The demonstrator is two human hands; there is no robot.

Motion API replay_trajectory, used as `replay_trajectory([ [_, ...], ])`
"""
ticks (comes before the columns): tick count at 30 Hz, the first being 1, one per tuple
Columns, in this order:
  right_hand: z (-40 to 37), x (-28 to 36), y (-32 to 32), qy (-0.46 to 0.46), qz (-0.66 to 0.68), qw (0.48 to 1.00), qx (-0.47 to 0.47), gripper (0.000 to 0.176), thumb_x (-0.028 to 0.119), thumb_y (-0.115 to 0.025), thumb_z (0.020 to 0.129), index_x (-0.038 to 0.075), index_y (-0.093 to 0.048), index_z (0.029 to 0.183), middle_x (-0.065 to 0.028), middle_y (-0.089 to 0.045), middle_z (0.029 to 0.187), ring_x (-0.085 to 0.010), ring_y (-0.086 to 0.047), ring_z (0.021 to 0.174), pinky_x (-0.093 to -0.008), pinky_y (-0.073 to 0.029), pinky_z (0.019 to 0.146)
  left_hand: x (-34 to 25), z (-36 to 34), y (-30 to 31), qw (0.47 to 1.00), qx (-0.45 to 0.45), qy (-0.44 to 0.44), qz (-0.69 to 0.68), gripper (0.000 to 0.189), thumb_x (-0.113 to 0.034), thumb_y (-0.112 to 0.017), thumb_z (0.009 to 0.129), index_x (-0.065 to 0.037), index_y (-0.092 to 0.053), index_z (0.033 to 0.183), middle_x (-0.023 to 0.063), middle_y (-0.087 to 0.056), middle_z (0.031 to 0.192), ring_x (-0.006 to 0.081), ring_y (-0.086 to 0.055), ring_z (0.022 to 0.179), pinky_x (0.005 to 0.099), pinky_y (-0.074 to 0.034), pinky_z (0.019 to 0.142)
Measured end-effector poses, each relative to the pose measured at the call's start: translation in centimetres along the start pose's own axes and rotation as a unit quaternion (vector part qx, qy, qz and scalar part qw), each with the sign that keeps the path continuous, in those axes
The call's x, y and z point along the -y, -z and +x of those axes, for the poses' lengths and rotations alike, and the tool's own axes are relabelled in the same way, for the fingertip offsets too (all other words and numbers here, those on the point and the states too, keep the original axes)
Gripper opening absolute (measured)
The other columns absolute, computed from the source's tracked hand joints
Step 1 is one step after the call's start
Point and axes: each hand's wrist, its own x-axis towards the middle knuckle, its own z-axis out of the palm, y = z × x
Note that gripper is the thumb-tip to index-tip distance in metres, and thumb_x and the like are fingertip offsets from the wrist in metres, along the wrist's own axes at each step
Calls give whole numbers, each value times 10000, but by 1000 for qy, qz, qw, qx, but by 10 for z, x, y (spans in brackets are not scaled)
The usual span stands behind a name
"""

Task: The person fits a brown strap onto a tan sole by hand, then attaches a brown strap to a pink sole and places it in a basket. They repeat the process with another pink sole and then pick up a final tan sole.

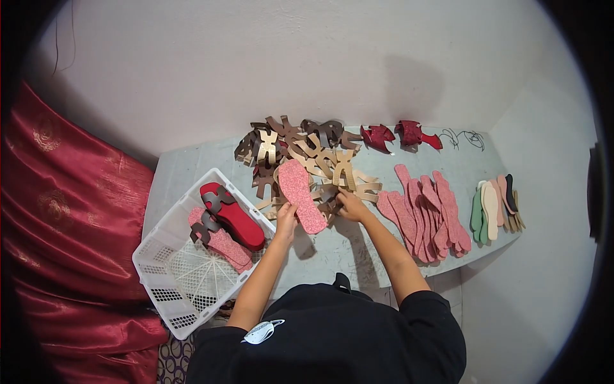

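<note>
My left hand (286, 222) grips a pink speckled insole (298, 189) by its side edge and holds it up above the table. My right hand (350, 205) is at the near edge of the strap pile, its fingers closed on a dark brown sandal strap (328, 194) that the insole partly hides. Tan and gold straps (343, 168) lie loosely heaped just beyond both hands, with more brown straps (284, 133) behind them. To the right of my right hand, several pink insoles (419, 208) lie overlapping in a row.
A white plastic basket (148, 269) at the left holds a red sole (233, 224) and pink insoles with brown straps (224, 246). Red straps (409, 132) and thin black cords (472, 139) lie at the back. Green, cream and black soles (489, 208) sit far right. A red curtain (70, 237) hangs left.
</note>
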Motion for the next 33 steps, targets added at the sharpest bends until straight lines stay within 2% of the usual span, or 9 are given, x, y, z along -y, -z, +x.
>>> replay_trajectory([
  [2,-10,5,-10,38,-217,975,-22,383,166,-597,648,112,-473,1006,-160,-415,1231,-321,-344,1173,-477,-334,910,-1,0,0,1000,-3,-9,-12,181,-132,-483,872,-24,-507,1016,50,-574,966,135,-565,868,267,-454,766],
  [16,27,18,7,48,-339,930,131,269,363,-625,584,220,-615,812,-182,-335,1321,-395,-112,1283,-595,-101,976,-4,-4,-4,1000,-16,6,4,204,-124,-464,879,-18,-495,1051,70,-559,1025,156,-545,942,279,-438,834],
  [19,26,6,1,22,-208,975,74,286,317,-635,598,165,-569,832,-177,-440,1204,-381,-306,1193,-544,-231,954,-2,-3,-2,1000,-3,-2,4,203,-124,-459,880,-17,-493,1049,74,-557,1028,159,-538,956,287,-428,849],
  [21,25,-14,-7,-5,128,992,-17,306,256,-617,697,116,-480,932,-138,-506,1027,-302,-510,949,-411,-423,809,2,2,1,1000,3,-11,1,202,-122,-454,881,-17,-493,1050,76,-555,1031,162,-535,964,291,-423,857],
  [22,22,-17,-14,-5,125,992,-15,306,256,-617,697,116,-480,932,-138,-506,1027,-302,-510,949,-411,-423,809,4,5,4,1000,-2,-10,-13,208,-118,-449,883,-14,-486,1058,79,-552,1040,163,-531,969,293,-419,861],
  [24,14,-11,-20,-138,443,834,-300,246,207,-544,817,77,-410,978,-90,-525,856,-200,-558,764,-295,-471,605,8,10,6,999,-8,-8,-30,213,-115,-443,884,-12,-480,1067,82,-549,1048,165,-528,975,295,-416,865],
  [25,8,-12,-18,-196,526,760,-329,237,229,-486,873,90,-359,1018,-89,-517,874,-173,-564,772,-270,-484,560,10,12,7,1000,-3,-20,-22,225,-110,-438,886,-7,-469,1084,85,-545,1060,167,-530,975,290,-420,858],
  [29,-13,-4,-10,-197,612,625,-443,296,240,-511,862,81,-339,1043,-91,-532,892,-202,-587,737,-307,-518,578,10,5,0,1000,5,-18,19,234,-69,-436,879,16,-458,1096,95,-555,1052,154,-536,960,259,-411,830],
  [33,-28,9,12,-167,547,698,-431,342,257,-496,872,66,-316,1092,-101,-539,973,-208,-606,784,-314,-528,630,11,-2,-4,987,88,-38,130,323,-126,-450,891,13,-413,1181,72,-584,1028,109,-562,905,235,-445,780],
])
